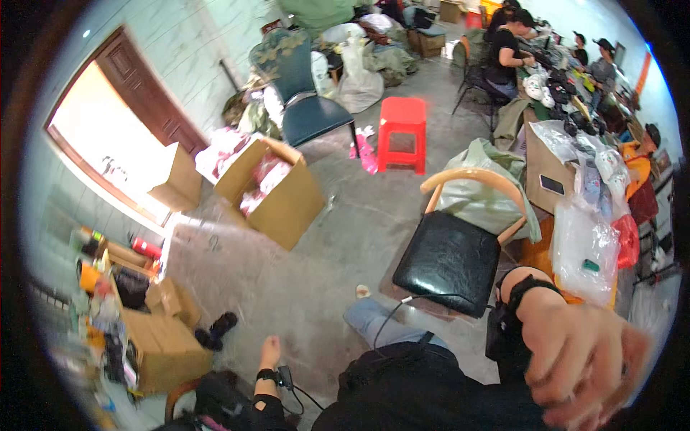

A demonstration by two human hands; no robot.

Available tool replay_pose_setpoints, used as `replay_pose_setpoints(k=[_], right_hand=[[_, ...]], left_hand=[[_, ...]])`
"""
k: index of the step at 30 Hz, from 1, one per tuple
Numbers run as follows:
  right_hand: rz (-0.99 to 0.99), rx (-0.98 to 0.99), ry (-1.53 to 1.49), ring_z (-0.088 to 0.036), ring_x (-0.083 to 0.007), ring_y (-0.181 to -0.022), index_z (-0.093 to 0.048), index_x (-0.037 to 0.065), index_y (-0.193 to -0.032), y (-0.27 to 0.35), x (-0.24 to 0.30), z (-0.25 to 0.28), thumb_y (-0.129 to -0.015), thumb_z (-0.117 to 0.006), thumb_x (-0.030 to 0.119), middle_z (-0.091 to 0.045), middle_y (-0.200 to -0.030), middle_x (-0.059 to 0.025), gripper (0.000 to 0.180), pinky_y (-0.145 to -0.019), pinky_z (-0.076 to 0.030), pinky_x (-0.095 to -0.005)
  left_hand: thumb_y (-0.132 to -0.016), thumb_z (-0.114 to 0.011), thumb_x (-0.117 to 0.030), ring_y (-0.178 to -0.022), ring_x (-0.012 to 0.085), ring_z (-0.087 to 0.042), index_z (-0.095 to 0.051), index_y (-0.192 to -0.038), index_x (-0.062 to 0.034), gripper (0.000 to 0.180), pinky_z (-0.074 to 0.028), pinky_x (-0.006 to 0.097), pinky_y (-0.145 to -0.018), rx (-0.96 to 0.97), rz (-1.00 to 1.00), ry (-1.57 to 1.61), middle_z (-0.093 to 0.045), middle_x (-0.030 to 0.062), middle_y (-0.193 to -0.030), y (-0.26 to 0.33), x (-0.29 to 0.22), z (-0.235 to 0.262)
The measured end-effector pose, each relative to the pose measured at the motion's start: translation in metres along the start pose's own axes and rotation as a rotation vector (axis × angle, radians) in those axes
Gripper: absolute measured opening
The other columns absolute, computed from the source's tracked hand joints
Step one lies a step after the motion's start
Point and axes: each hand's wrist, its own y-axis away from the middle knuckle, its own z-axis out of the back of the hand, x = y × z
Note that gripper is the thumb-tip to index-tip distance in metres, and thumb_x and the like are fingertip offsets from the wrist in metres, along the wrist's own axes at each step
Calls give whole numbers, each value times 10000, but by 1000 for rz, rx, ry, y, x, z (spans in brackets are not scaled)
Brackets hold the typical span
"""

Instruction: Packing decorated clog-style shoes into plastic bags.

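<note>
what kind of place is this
Probably a small packing or sorting workshop: open cardboard boxes of goods on the concrete floor, people seated at a cluttered worktable, and stuffed sacks piled by the wall.

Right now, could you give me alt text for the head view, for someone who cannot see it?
A person's right hand, blurred and empty as far as shows, is raised near a black-seated wooden chair. Their left hand hangs low, apparently empty. Beyond lie an open cardboard box, a red stool and seated workers.

Cluttered workshop: cardboard boxes [277, 190], bagged goods [586, 241], seated workers [507, 54].
</note>
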Motion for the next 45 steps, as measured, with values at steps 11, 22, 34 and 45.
replay_pose_setpoints(k=[11,22,34,45], right_hand=[[-1074,-326,560,-476,-146,-484,-561,46,-973,49,-176,239,-851,-569,163,-537,-618,-37,169,-469,-380,-271],[-1218,-809,888,-524,-199,-554,-529,65,-933,124,-261,427,-874,-504,240,-561,-648,-77,186,-535,-404,-338],[-1316,-1356,741,-541,-98,-649,-546,54,-950,262,-177,588,-901,-479,215,-559,-680,-30,181,-617,-443,-264],[-1593,-1132,949,-599,-239,-673,-507,62,-970,323,-118,706,-880,-478,252,-606,-710,-84,213,-625,-442,-352]], left_hand=[[-809,-493,-179,-731,277,-595,-599,-853,-25,193,-467,387,-652,555,-130,170,-614,121,-776,-330,-54,-34],[-806,-470,-187,-777,343,-587,-607,-804,-12,222,-458,420,-674,449,-553,-461,-616,178,-812,-757,-353,0],[-797,-502,-216,-851,333,-599,-614,-900,-46,228,-463,398,-750,622,-926,-274,-630,164,-897,-833,-743,-146],[-781,-553,-342,-875,352,-604,-606,-1006,-65,361,-470,400,-742,1036,-860,-478,-623,218,-895,-871,-826,-258]])
